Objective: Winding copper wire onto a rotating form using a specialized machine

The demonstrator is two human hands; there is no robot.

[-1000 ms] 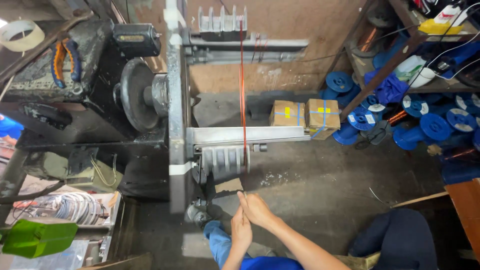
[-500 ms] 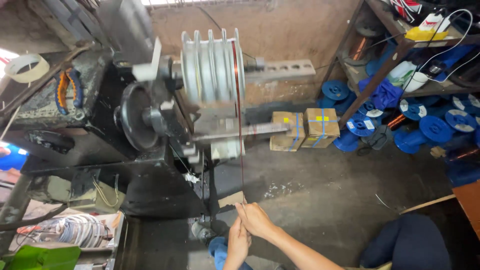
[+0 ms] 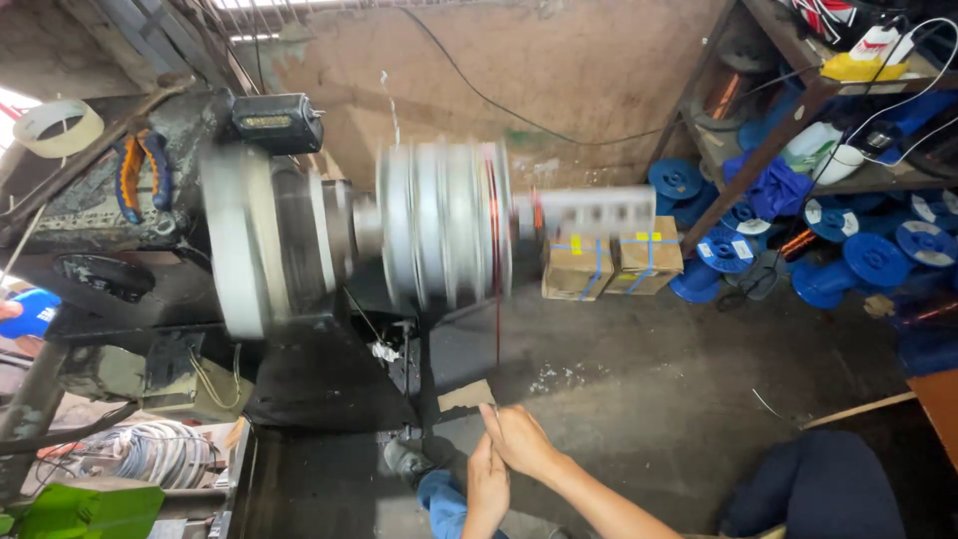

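Running from the right hand's [image 3: 524,439] fingers, copper wire [image 3: 497,299] meets the former [image 3: 444,235].

head view, looking down, near winder [image 3: 439,235]

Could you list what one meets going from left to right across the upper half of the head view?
Roll of tape → orange-handled pliers → small black box → blurred spinning grooved former → two cardboard boxes → blue empty spools under the shelf.
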